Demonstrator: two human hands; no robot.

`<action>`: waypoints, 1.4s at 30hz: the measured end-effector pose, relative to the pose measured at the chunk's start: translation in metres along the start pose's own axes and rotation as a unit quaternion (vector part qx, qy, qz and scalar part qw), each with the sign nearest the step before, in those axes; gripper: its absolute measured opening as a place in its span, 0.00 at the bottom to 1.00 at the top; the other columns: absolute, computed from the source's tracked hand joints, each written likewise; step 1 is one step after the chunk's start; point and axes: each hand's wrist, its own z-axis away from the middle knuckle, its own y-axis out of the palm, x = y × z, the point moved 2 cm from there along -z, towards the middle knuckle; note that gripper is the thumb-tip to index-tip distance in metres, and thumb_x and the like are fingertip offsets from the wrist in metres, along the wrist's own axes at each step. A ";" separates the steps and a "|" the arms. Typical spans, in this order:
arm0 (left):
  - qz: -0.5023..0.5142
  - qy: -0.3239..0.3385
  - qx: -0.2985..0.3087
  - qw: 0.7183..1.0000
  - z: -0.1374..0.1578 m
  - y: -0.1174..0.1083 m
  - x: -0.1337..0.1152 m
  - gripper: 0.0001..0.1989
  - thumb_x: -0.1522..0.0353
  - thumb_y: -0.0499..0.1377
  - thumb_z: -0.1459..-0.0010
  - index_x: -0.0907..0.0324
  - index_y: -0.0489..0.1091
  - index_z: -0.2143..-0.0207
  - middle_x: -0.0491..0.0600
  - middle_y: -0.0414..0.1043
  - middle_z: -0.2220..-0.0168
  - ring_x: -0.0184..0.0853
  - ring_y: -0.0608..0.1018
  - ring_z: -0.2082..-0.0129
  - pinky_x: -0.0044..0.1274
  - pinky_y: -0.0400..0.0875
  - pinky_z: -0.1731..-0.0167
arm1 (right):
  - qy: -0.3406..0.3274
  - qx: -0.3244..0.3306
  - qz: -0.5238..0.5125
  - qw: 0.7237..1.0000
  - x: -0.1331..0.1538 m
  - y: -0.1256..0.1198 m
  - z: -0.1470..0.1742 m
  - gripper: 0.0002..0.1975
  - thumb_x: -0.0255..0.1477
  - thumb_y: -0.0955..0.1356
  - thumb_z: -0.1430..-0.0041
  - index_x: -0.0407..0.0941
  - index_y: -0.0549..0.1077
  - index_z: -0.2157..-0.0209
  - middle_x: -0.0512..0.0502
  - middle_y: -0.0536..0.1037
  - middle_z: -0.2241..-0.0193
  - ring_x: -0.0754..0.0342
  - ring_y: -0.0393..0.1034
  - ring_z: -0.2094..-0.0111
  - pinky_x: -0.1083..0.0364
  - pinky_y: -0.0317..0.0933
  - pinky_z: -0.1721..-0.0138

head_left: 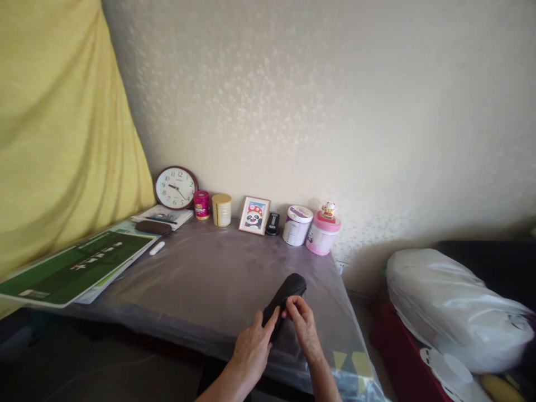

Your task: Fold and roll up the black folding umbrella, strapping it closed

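A long, dark black item [292,286] with a soft, rounded far end lies slanted on the table near its front edge. It resembles a pouch or a folded umbrella, but I cannot tell which. My left hand [254,345] grips its near part from the left, with the index finger stretched along its top. At its right side, my right hand [302,324] pinches the edge between thumb and fingertips. The near end of the black item is partly hidden behind my left hand.
Along the wall stand a round clock [176,188], a pink can [201,205], a yellow-lidded jar [221,211], a panda picture frame [254,215] and two tubs [297,226]. Green sheets [79,262] cover the left side. A white plastic bag [452,307] sits right of the table.
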 end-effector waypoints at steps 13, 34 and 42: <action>0.011 0.002 -0.005 1.000 0.005 0.006 0.005 0.38 0.75 0.53 0.47 0.53 0.40 0.38 0.59 0.57 0.43 0.39 0.77 0.62 0.28 0.71 0.61 | -0.110 -0.014 0.292 0.950 0.005 0.018 -0.027 0.04 0.26 0.66 0.58 0.46 0.73 0.76 0.49 0.73 0.72 0.57 0.64 0.77 0.57 0.61 0.72; 0.114 0.020 0.016 0.993 0.028 0.011 0.028 0.40 0.75 0.50 0.48 0.56 0.29 0.38 0.55 0.38 0.35 0.37 0.68 0.46 0.24 0.65 0.52 | -0.062 -0.083 0.099 0.990 0.003 -0.002 -0.016 0.13 0.37 0.67 0.52 0.44 0.76 0.68 0.46 0.77 0.71 0.53 0.70 0.71 0.53 0.65 0.64; 0.119 0.053 0.016 0.991 0.026 0.015 0.030 0.42 0.77 0.48 0.48 0.60 0.22 0.39 0.57 0.35 0.35 0.36 0.65 0.44 0.24 0.64 0.51 | -0.109 -0.022 0.248 0.962 0.006 0.013 -0.011 0.14 0.31 0.64 0.49 0.49 0.77 0.62 0.48 0.79 0.64 0.50 0.71 0.62 0.52 0.62 0.57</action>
